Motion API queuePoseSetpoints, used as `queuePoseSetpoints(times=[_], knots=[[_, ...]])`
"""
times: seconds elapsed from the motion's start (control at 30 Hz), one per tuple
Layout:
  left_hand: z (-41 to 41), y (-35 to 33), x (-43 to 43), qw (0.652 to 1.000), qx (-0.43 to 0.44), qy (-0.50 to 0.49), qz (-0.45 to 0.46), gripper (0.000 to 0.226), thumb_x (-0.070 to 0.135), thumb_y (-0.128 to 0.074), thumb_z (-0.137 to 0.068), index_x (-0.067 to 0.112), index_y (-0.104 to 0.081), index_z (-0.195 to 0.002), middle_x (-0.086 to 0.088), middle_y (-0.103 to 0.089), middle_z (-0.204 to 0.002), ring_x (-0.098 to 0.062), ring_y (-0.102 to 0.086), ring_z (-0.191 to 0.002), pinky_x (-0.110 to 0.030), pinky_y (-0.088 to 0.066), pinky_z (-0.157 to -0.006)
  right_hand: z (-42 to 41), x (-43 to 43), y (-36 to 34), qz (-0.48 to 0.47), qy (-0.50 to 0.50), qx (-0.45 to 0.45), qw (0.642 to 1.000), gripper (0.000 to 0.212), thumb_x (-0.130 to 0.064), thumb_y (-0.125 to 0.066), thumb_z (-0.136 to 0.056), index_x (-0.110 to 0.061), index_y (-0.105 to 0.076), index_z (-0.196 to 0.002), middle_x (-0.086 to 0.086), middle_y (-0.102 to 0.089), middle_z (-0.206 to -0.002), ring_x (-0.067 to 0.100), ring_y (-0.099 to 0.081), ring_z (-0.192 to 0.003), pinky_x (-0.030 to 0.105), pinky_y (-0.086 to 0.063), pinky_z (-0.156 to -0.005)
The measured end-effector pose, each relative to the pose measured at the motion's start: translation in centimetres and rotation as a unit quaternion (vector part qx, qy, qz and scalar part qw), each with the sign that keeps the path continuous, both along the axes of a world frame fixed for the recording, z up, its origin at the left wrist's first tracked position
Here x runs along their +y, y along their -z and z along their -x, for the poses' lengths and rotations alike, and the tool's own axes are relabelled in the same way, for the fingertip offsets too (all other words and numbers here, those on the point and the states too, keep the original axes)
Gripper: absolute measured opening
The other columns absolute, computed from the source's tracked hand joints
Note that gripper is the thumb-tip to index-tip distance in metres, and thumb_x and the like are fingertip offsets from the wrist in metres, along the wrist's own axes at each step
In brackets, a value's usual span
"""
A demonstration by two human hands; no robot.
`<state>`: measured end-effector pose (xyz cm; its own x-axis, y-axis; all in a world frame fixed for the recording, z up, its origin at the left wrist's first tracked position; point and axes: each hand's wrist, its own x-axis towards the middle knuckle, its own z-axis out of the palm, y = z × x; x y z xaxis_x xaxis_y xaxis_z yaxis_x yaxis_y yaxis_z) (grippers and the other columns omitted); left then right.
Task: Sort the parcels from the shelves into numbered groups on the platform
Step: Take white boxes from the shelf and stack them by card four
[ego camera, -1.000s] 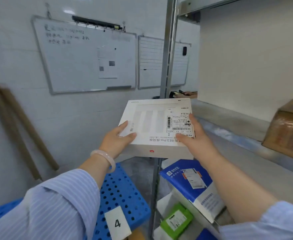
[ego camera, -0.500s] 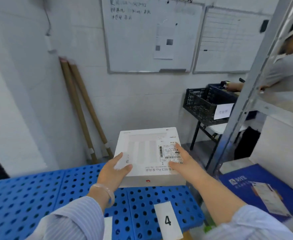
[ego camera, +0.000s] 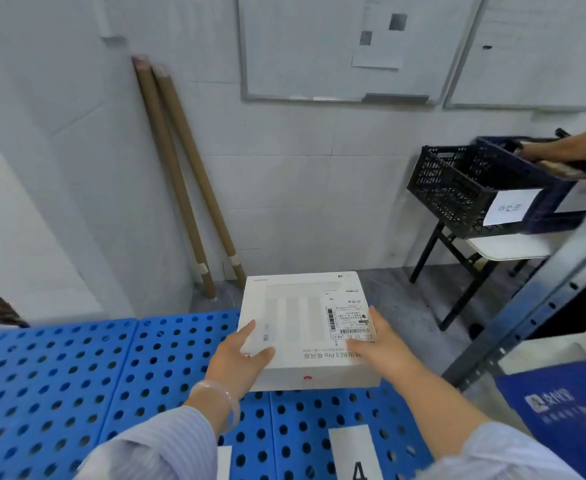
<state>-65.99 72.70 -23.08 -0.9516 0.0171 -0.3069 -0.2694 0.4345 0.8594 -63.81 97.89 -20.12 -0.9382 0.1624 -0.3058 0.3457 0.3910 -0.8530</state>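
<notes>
Lowered since the earlier frames, the flat white cardboard box with a barcode shipping label (ego camera: 305, 327) has come from chest height down to the far right corner of the blue perforated plastic platform (ego camera: 77, 382), and the view has tipped down with it. The box lies level, and its far half reaches past the platform edge over the grey floor. Whether its underside touches the platform cannot be told.

The left hand (ego camera: 239, 358) grips the box's near left corner, with the thumb on top and the fingers curled underneath. A pale translucent bangle (ego camera: 222, 400) sits on that wrist. The right hand (ego camera: 385, 348) holds the near right edge, its thumb lying across the label and its fingers wrapped down the side.

On the platform near the person lies a white card printed with the number 4 (ego camera: 355, 455), just right of the box's near edge. The corner of a second white card (ego camera: 224, 462) shows to its left, its number out of view.

To the right, a black plastic lattice crate (ego camera: 458, 188) sits on a dark folding stand with a white paper sheet (ego camera: 508, 207) fixed to its side. Another person's hand (ego camera: 561, 152) reaches over it, and its contents are too blurred to name. A blue plastic mailer parcel (ego camera: 561, 410) lies on the shelf at the lower right, behind the grey metal shelf upright (ego camera: 527, 313). Two brown cardboard tubes (ego camera: 180, 174) lean against the white wall.
</notes>
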Motion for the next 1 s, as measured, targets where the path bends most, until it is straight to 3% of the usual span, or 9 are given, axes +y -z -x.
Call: queuePoseSetpoints(times=[0.17,0.33,0.53,0.8,0.93,1.0], knots=[[0.8,1.8,2.2,1.0,-0.02,-0.017,-0.016,0.067,0.033,-0.069,-0.086,0.034,-0.036,-0.145,0.006,-0.042,-0.144,-0.01,-0.044,-0.112,-0.027,-0.038,-0.1,1.9,2.4,1.9,0.005,-0.015,-0.019,1.0,0.053,-0.003,-0.064,-0.082,-0.038,-0.051,-0.119,-0.013,-0.067,-0.11,0.005,-0.064,-0.102,0.026,-0.051,-0.09],[1.3,3.9,4.2,0.999,-0.038,-0.029,-0.018,0.071,0.034,-0.072,-0.082,0.038,-0.037,-0.144,0.007,-0.043,-0.145,-0.014,-0.046,-0.126,-0.032,-0.039,-0.107,3.2,4.3,3.8,0.013,-0.014,-0.043,0.999,0.057,0.001,-0.062,-0.081,-0.035,-0.051,-0.124,-0.011,-0.067,-0.112,0.006,-0.064,-0.102,0.022,-0.051,-0.08],[1.5,6.6,5.9,0.997,-0.058,-0.049,0.005,0.071,0.034,-0.072,-0.082,0.038,-0.037,-0.143,0.008,-0.039,-0.147,-0.015,-0.041,-0.132,-0.034,-0.036,-0.11,4.3,5.8,6.5,0.002,-0.013,-0.083,0.997,0.059,0.0,-0.06,-0.084,-0.043,-0.042,-0.119,-0.017,-0.061,-0.106,-0.005,-0.056,-0.093,0.012,-0.042,-0.065],[1.6,8.4,6.6,0.997,-0.049,-0.056,0.028,0.077,0.036,-0.075,-0.078,0.042,-0.034,-0.143,0.007,-0.03,-0.153,-0.016,-0.032,-0.139,-0.042,-0.033,-0.114,5.5,6.4,9.1,-0.024,-0.018,-0.111,0.993,0.071,0.0,-0.06,-0.082,-0.033,-0.037,-0.14,-0.012,-0.06,-0.118,0.005,-0.058,-0.102,0.02,-0.048,-0.075],[1.6,8.6,7.0,0.997,-0.045,-0.054,0.042,0.078,0.033,-0.074,-0.08,0.039,-0.032,-0.145,0.006,-0.027,-0.153,-0.016,-0.029,-0.14,-0.04,-0.031,-0.115,6.1,6.6,9.2,-0.035,-0.015,-0.138,0.99,0.094,-0.002,-0.065,-0.082,-0.028,-0.011,-0.154,-0.005,-0.046,-0.143,0.015,-0.051,-0.121,0.029,-0.045,-0.099],[1.6,8.7,7.2,0.996,-0.046,-0.055,0.044,0.079,0.032,-0.075,-0.08,0.038,-0.031,-0.146,0.006,-0.026,-0.153,-0.015,-0.028,-0.139,-0.038,-0.031,-0.115,6.3,6.6,9.3,-0.04,-0.014,-0.143,0.989,0.097,-0.003,-0.066,-0.082,-0.028,-0.007,-0.154,-0.005,-0.043,-0.146,0.015,-0.048,-0.125,0.033,-0.041,-0.105]])
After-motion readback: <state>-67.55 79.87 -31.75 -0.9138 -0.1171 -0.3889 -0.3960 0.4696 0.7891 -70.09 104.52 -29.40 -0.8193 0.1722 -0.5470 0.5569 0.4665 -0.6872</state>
